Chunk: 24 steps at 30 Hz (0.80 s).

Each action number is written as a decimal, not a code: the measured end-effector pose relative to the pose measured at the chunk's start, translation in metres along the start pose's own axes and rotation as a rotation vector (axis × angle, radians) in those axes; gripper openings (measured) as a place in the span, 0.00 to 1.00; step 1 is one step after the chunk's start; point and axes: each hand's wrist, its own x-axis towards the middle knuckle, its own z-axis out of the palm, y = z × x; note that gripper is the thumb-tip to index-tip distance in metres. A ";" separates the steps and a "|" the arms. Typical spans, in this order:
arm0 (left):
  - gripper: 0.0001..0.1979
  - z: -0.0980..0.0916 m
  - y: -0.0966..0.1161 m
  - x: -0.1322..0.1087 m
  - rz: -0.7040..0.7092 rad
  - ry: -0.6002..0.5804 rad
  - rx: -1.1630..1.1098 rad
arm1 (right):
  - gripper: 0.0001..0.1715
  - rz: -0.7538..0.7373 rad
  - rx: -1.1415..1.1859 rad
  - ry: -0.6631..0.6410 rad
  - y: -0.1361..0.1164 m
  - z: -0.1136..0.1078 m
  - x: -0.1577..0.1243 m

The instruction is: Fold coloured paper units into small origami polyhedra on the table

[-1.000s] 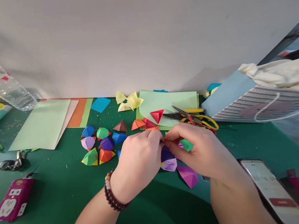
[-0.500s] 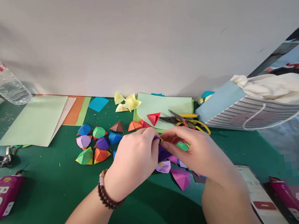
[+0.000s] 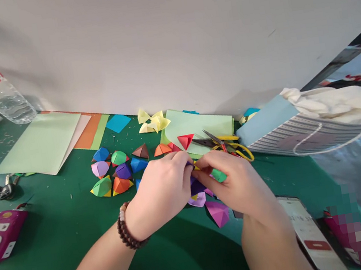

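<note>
Near the middle of the green table, my left hand [image 3: 163,185] has its fingers closed on a dark purple folded paper piece [image 3: 196,186]. My right hand [image 3: 230,175] pinches the same piece from the right, where a bit of yellow shows at the fingertips. Both hands partly hide the piece. Folded paper pieces surround them: a green one [image 3: 219,175] by the right fingers, a magenta one [image 3: 218,213] below, a red one [image 3: 186,141] beyond. Left of my left hand lies a group of coloured pieces, among them an orange one [image 3: 122,185] and a green one [image 3: 101,187].
Scissors [image 3: 219,141] lie behind my right hand, near a paper bag [image 3: 268,128]. Paper sheets [image 3: 43,143] and a bottle [image 3: 11,104] stand or lie at back left. A power strip [image 3: 3,236] is at left, a phone [image 3: 309,233] at right. A wall [image 3: 139,45] rises behind.
The view has shifted slightly. My right fingers have moved a little around the purple piece, and more of the green piece beside them now shows.
</note>
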 end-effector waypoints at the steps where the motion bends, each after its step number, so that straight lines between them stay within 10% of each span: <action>1: 0.10 0.000 0.000 0.000 -0.007 -0.004 -0.015 | 0.08 -0.015 0.000 0.002 0.000 0.000 0.000; 13: 0.17 -0.011 -0.010 -0.002 -0.143 0.085 -0.382 | 0.07 -0.019 0.072 0.174 0.014 0.018 0.001; 24: 0.15 0.036 -0.055 -0.042 -0.171 -0.242 -0.184 | 0.12 0.063 0.191 0.041 0.034 0.081 -0.037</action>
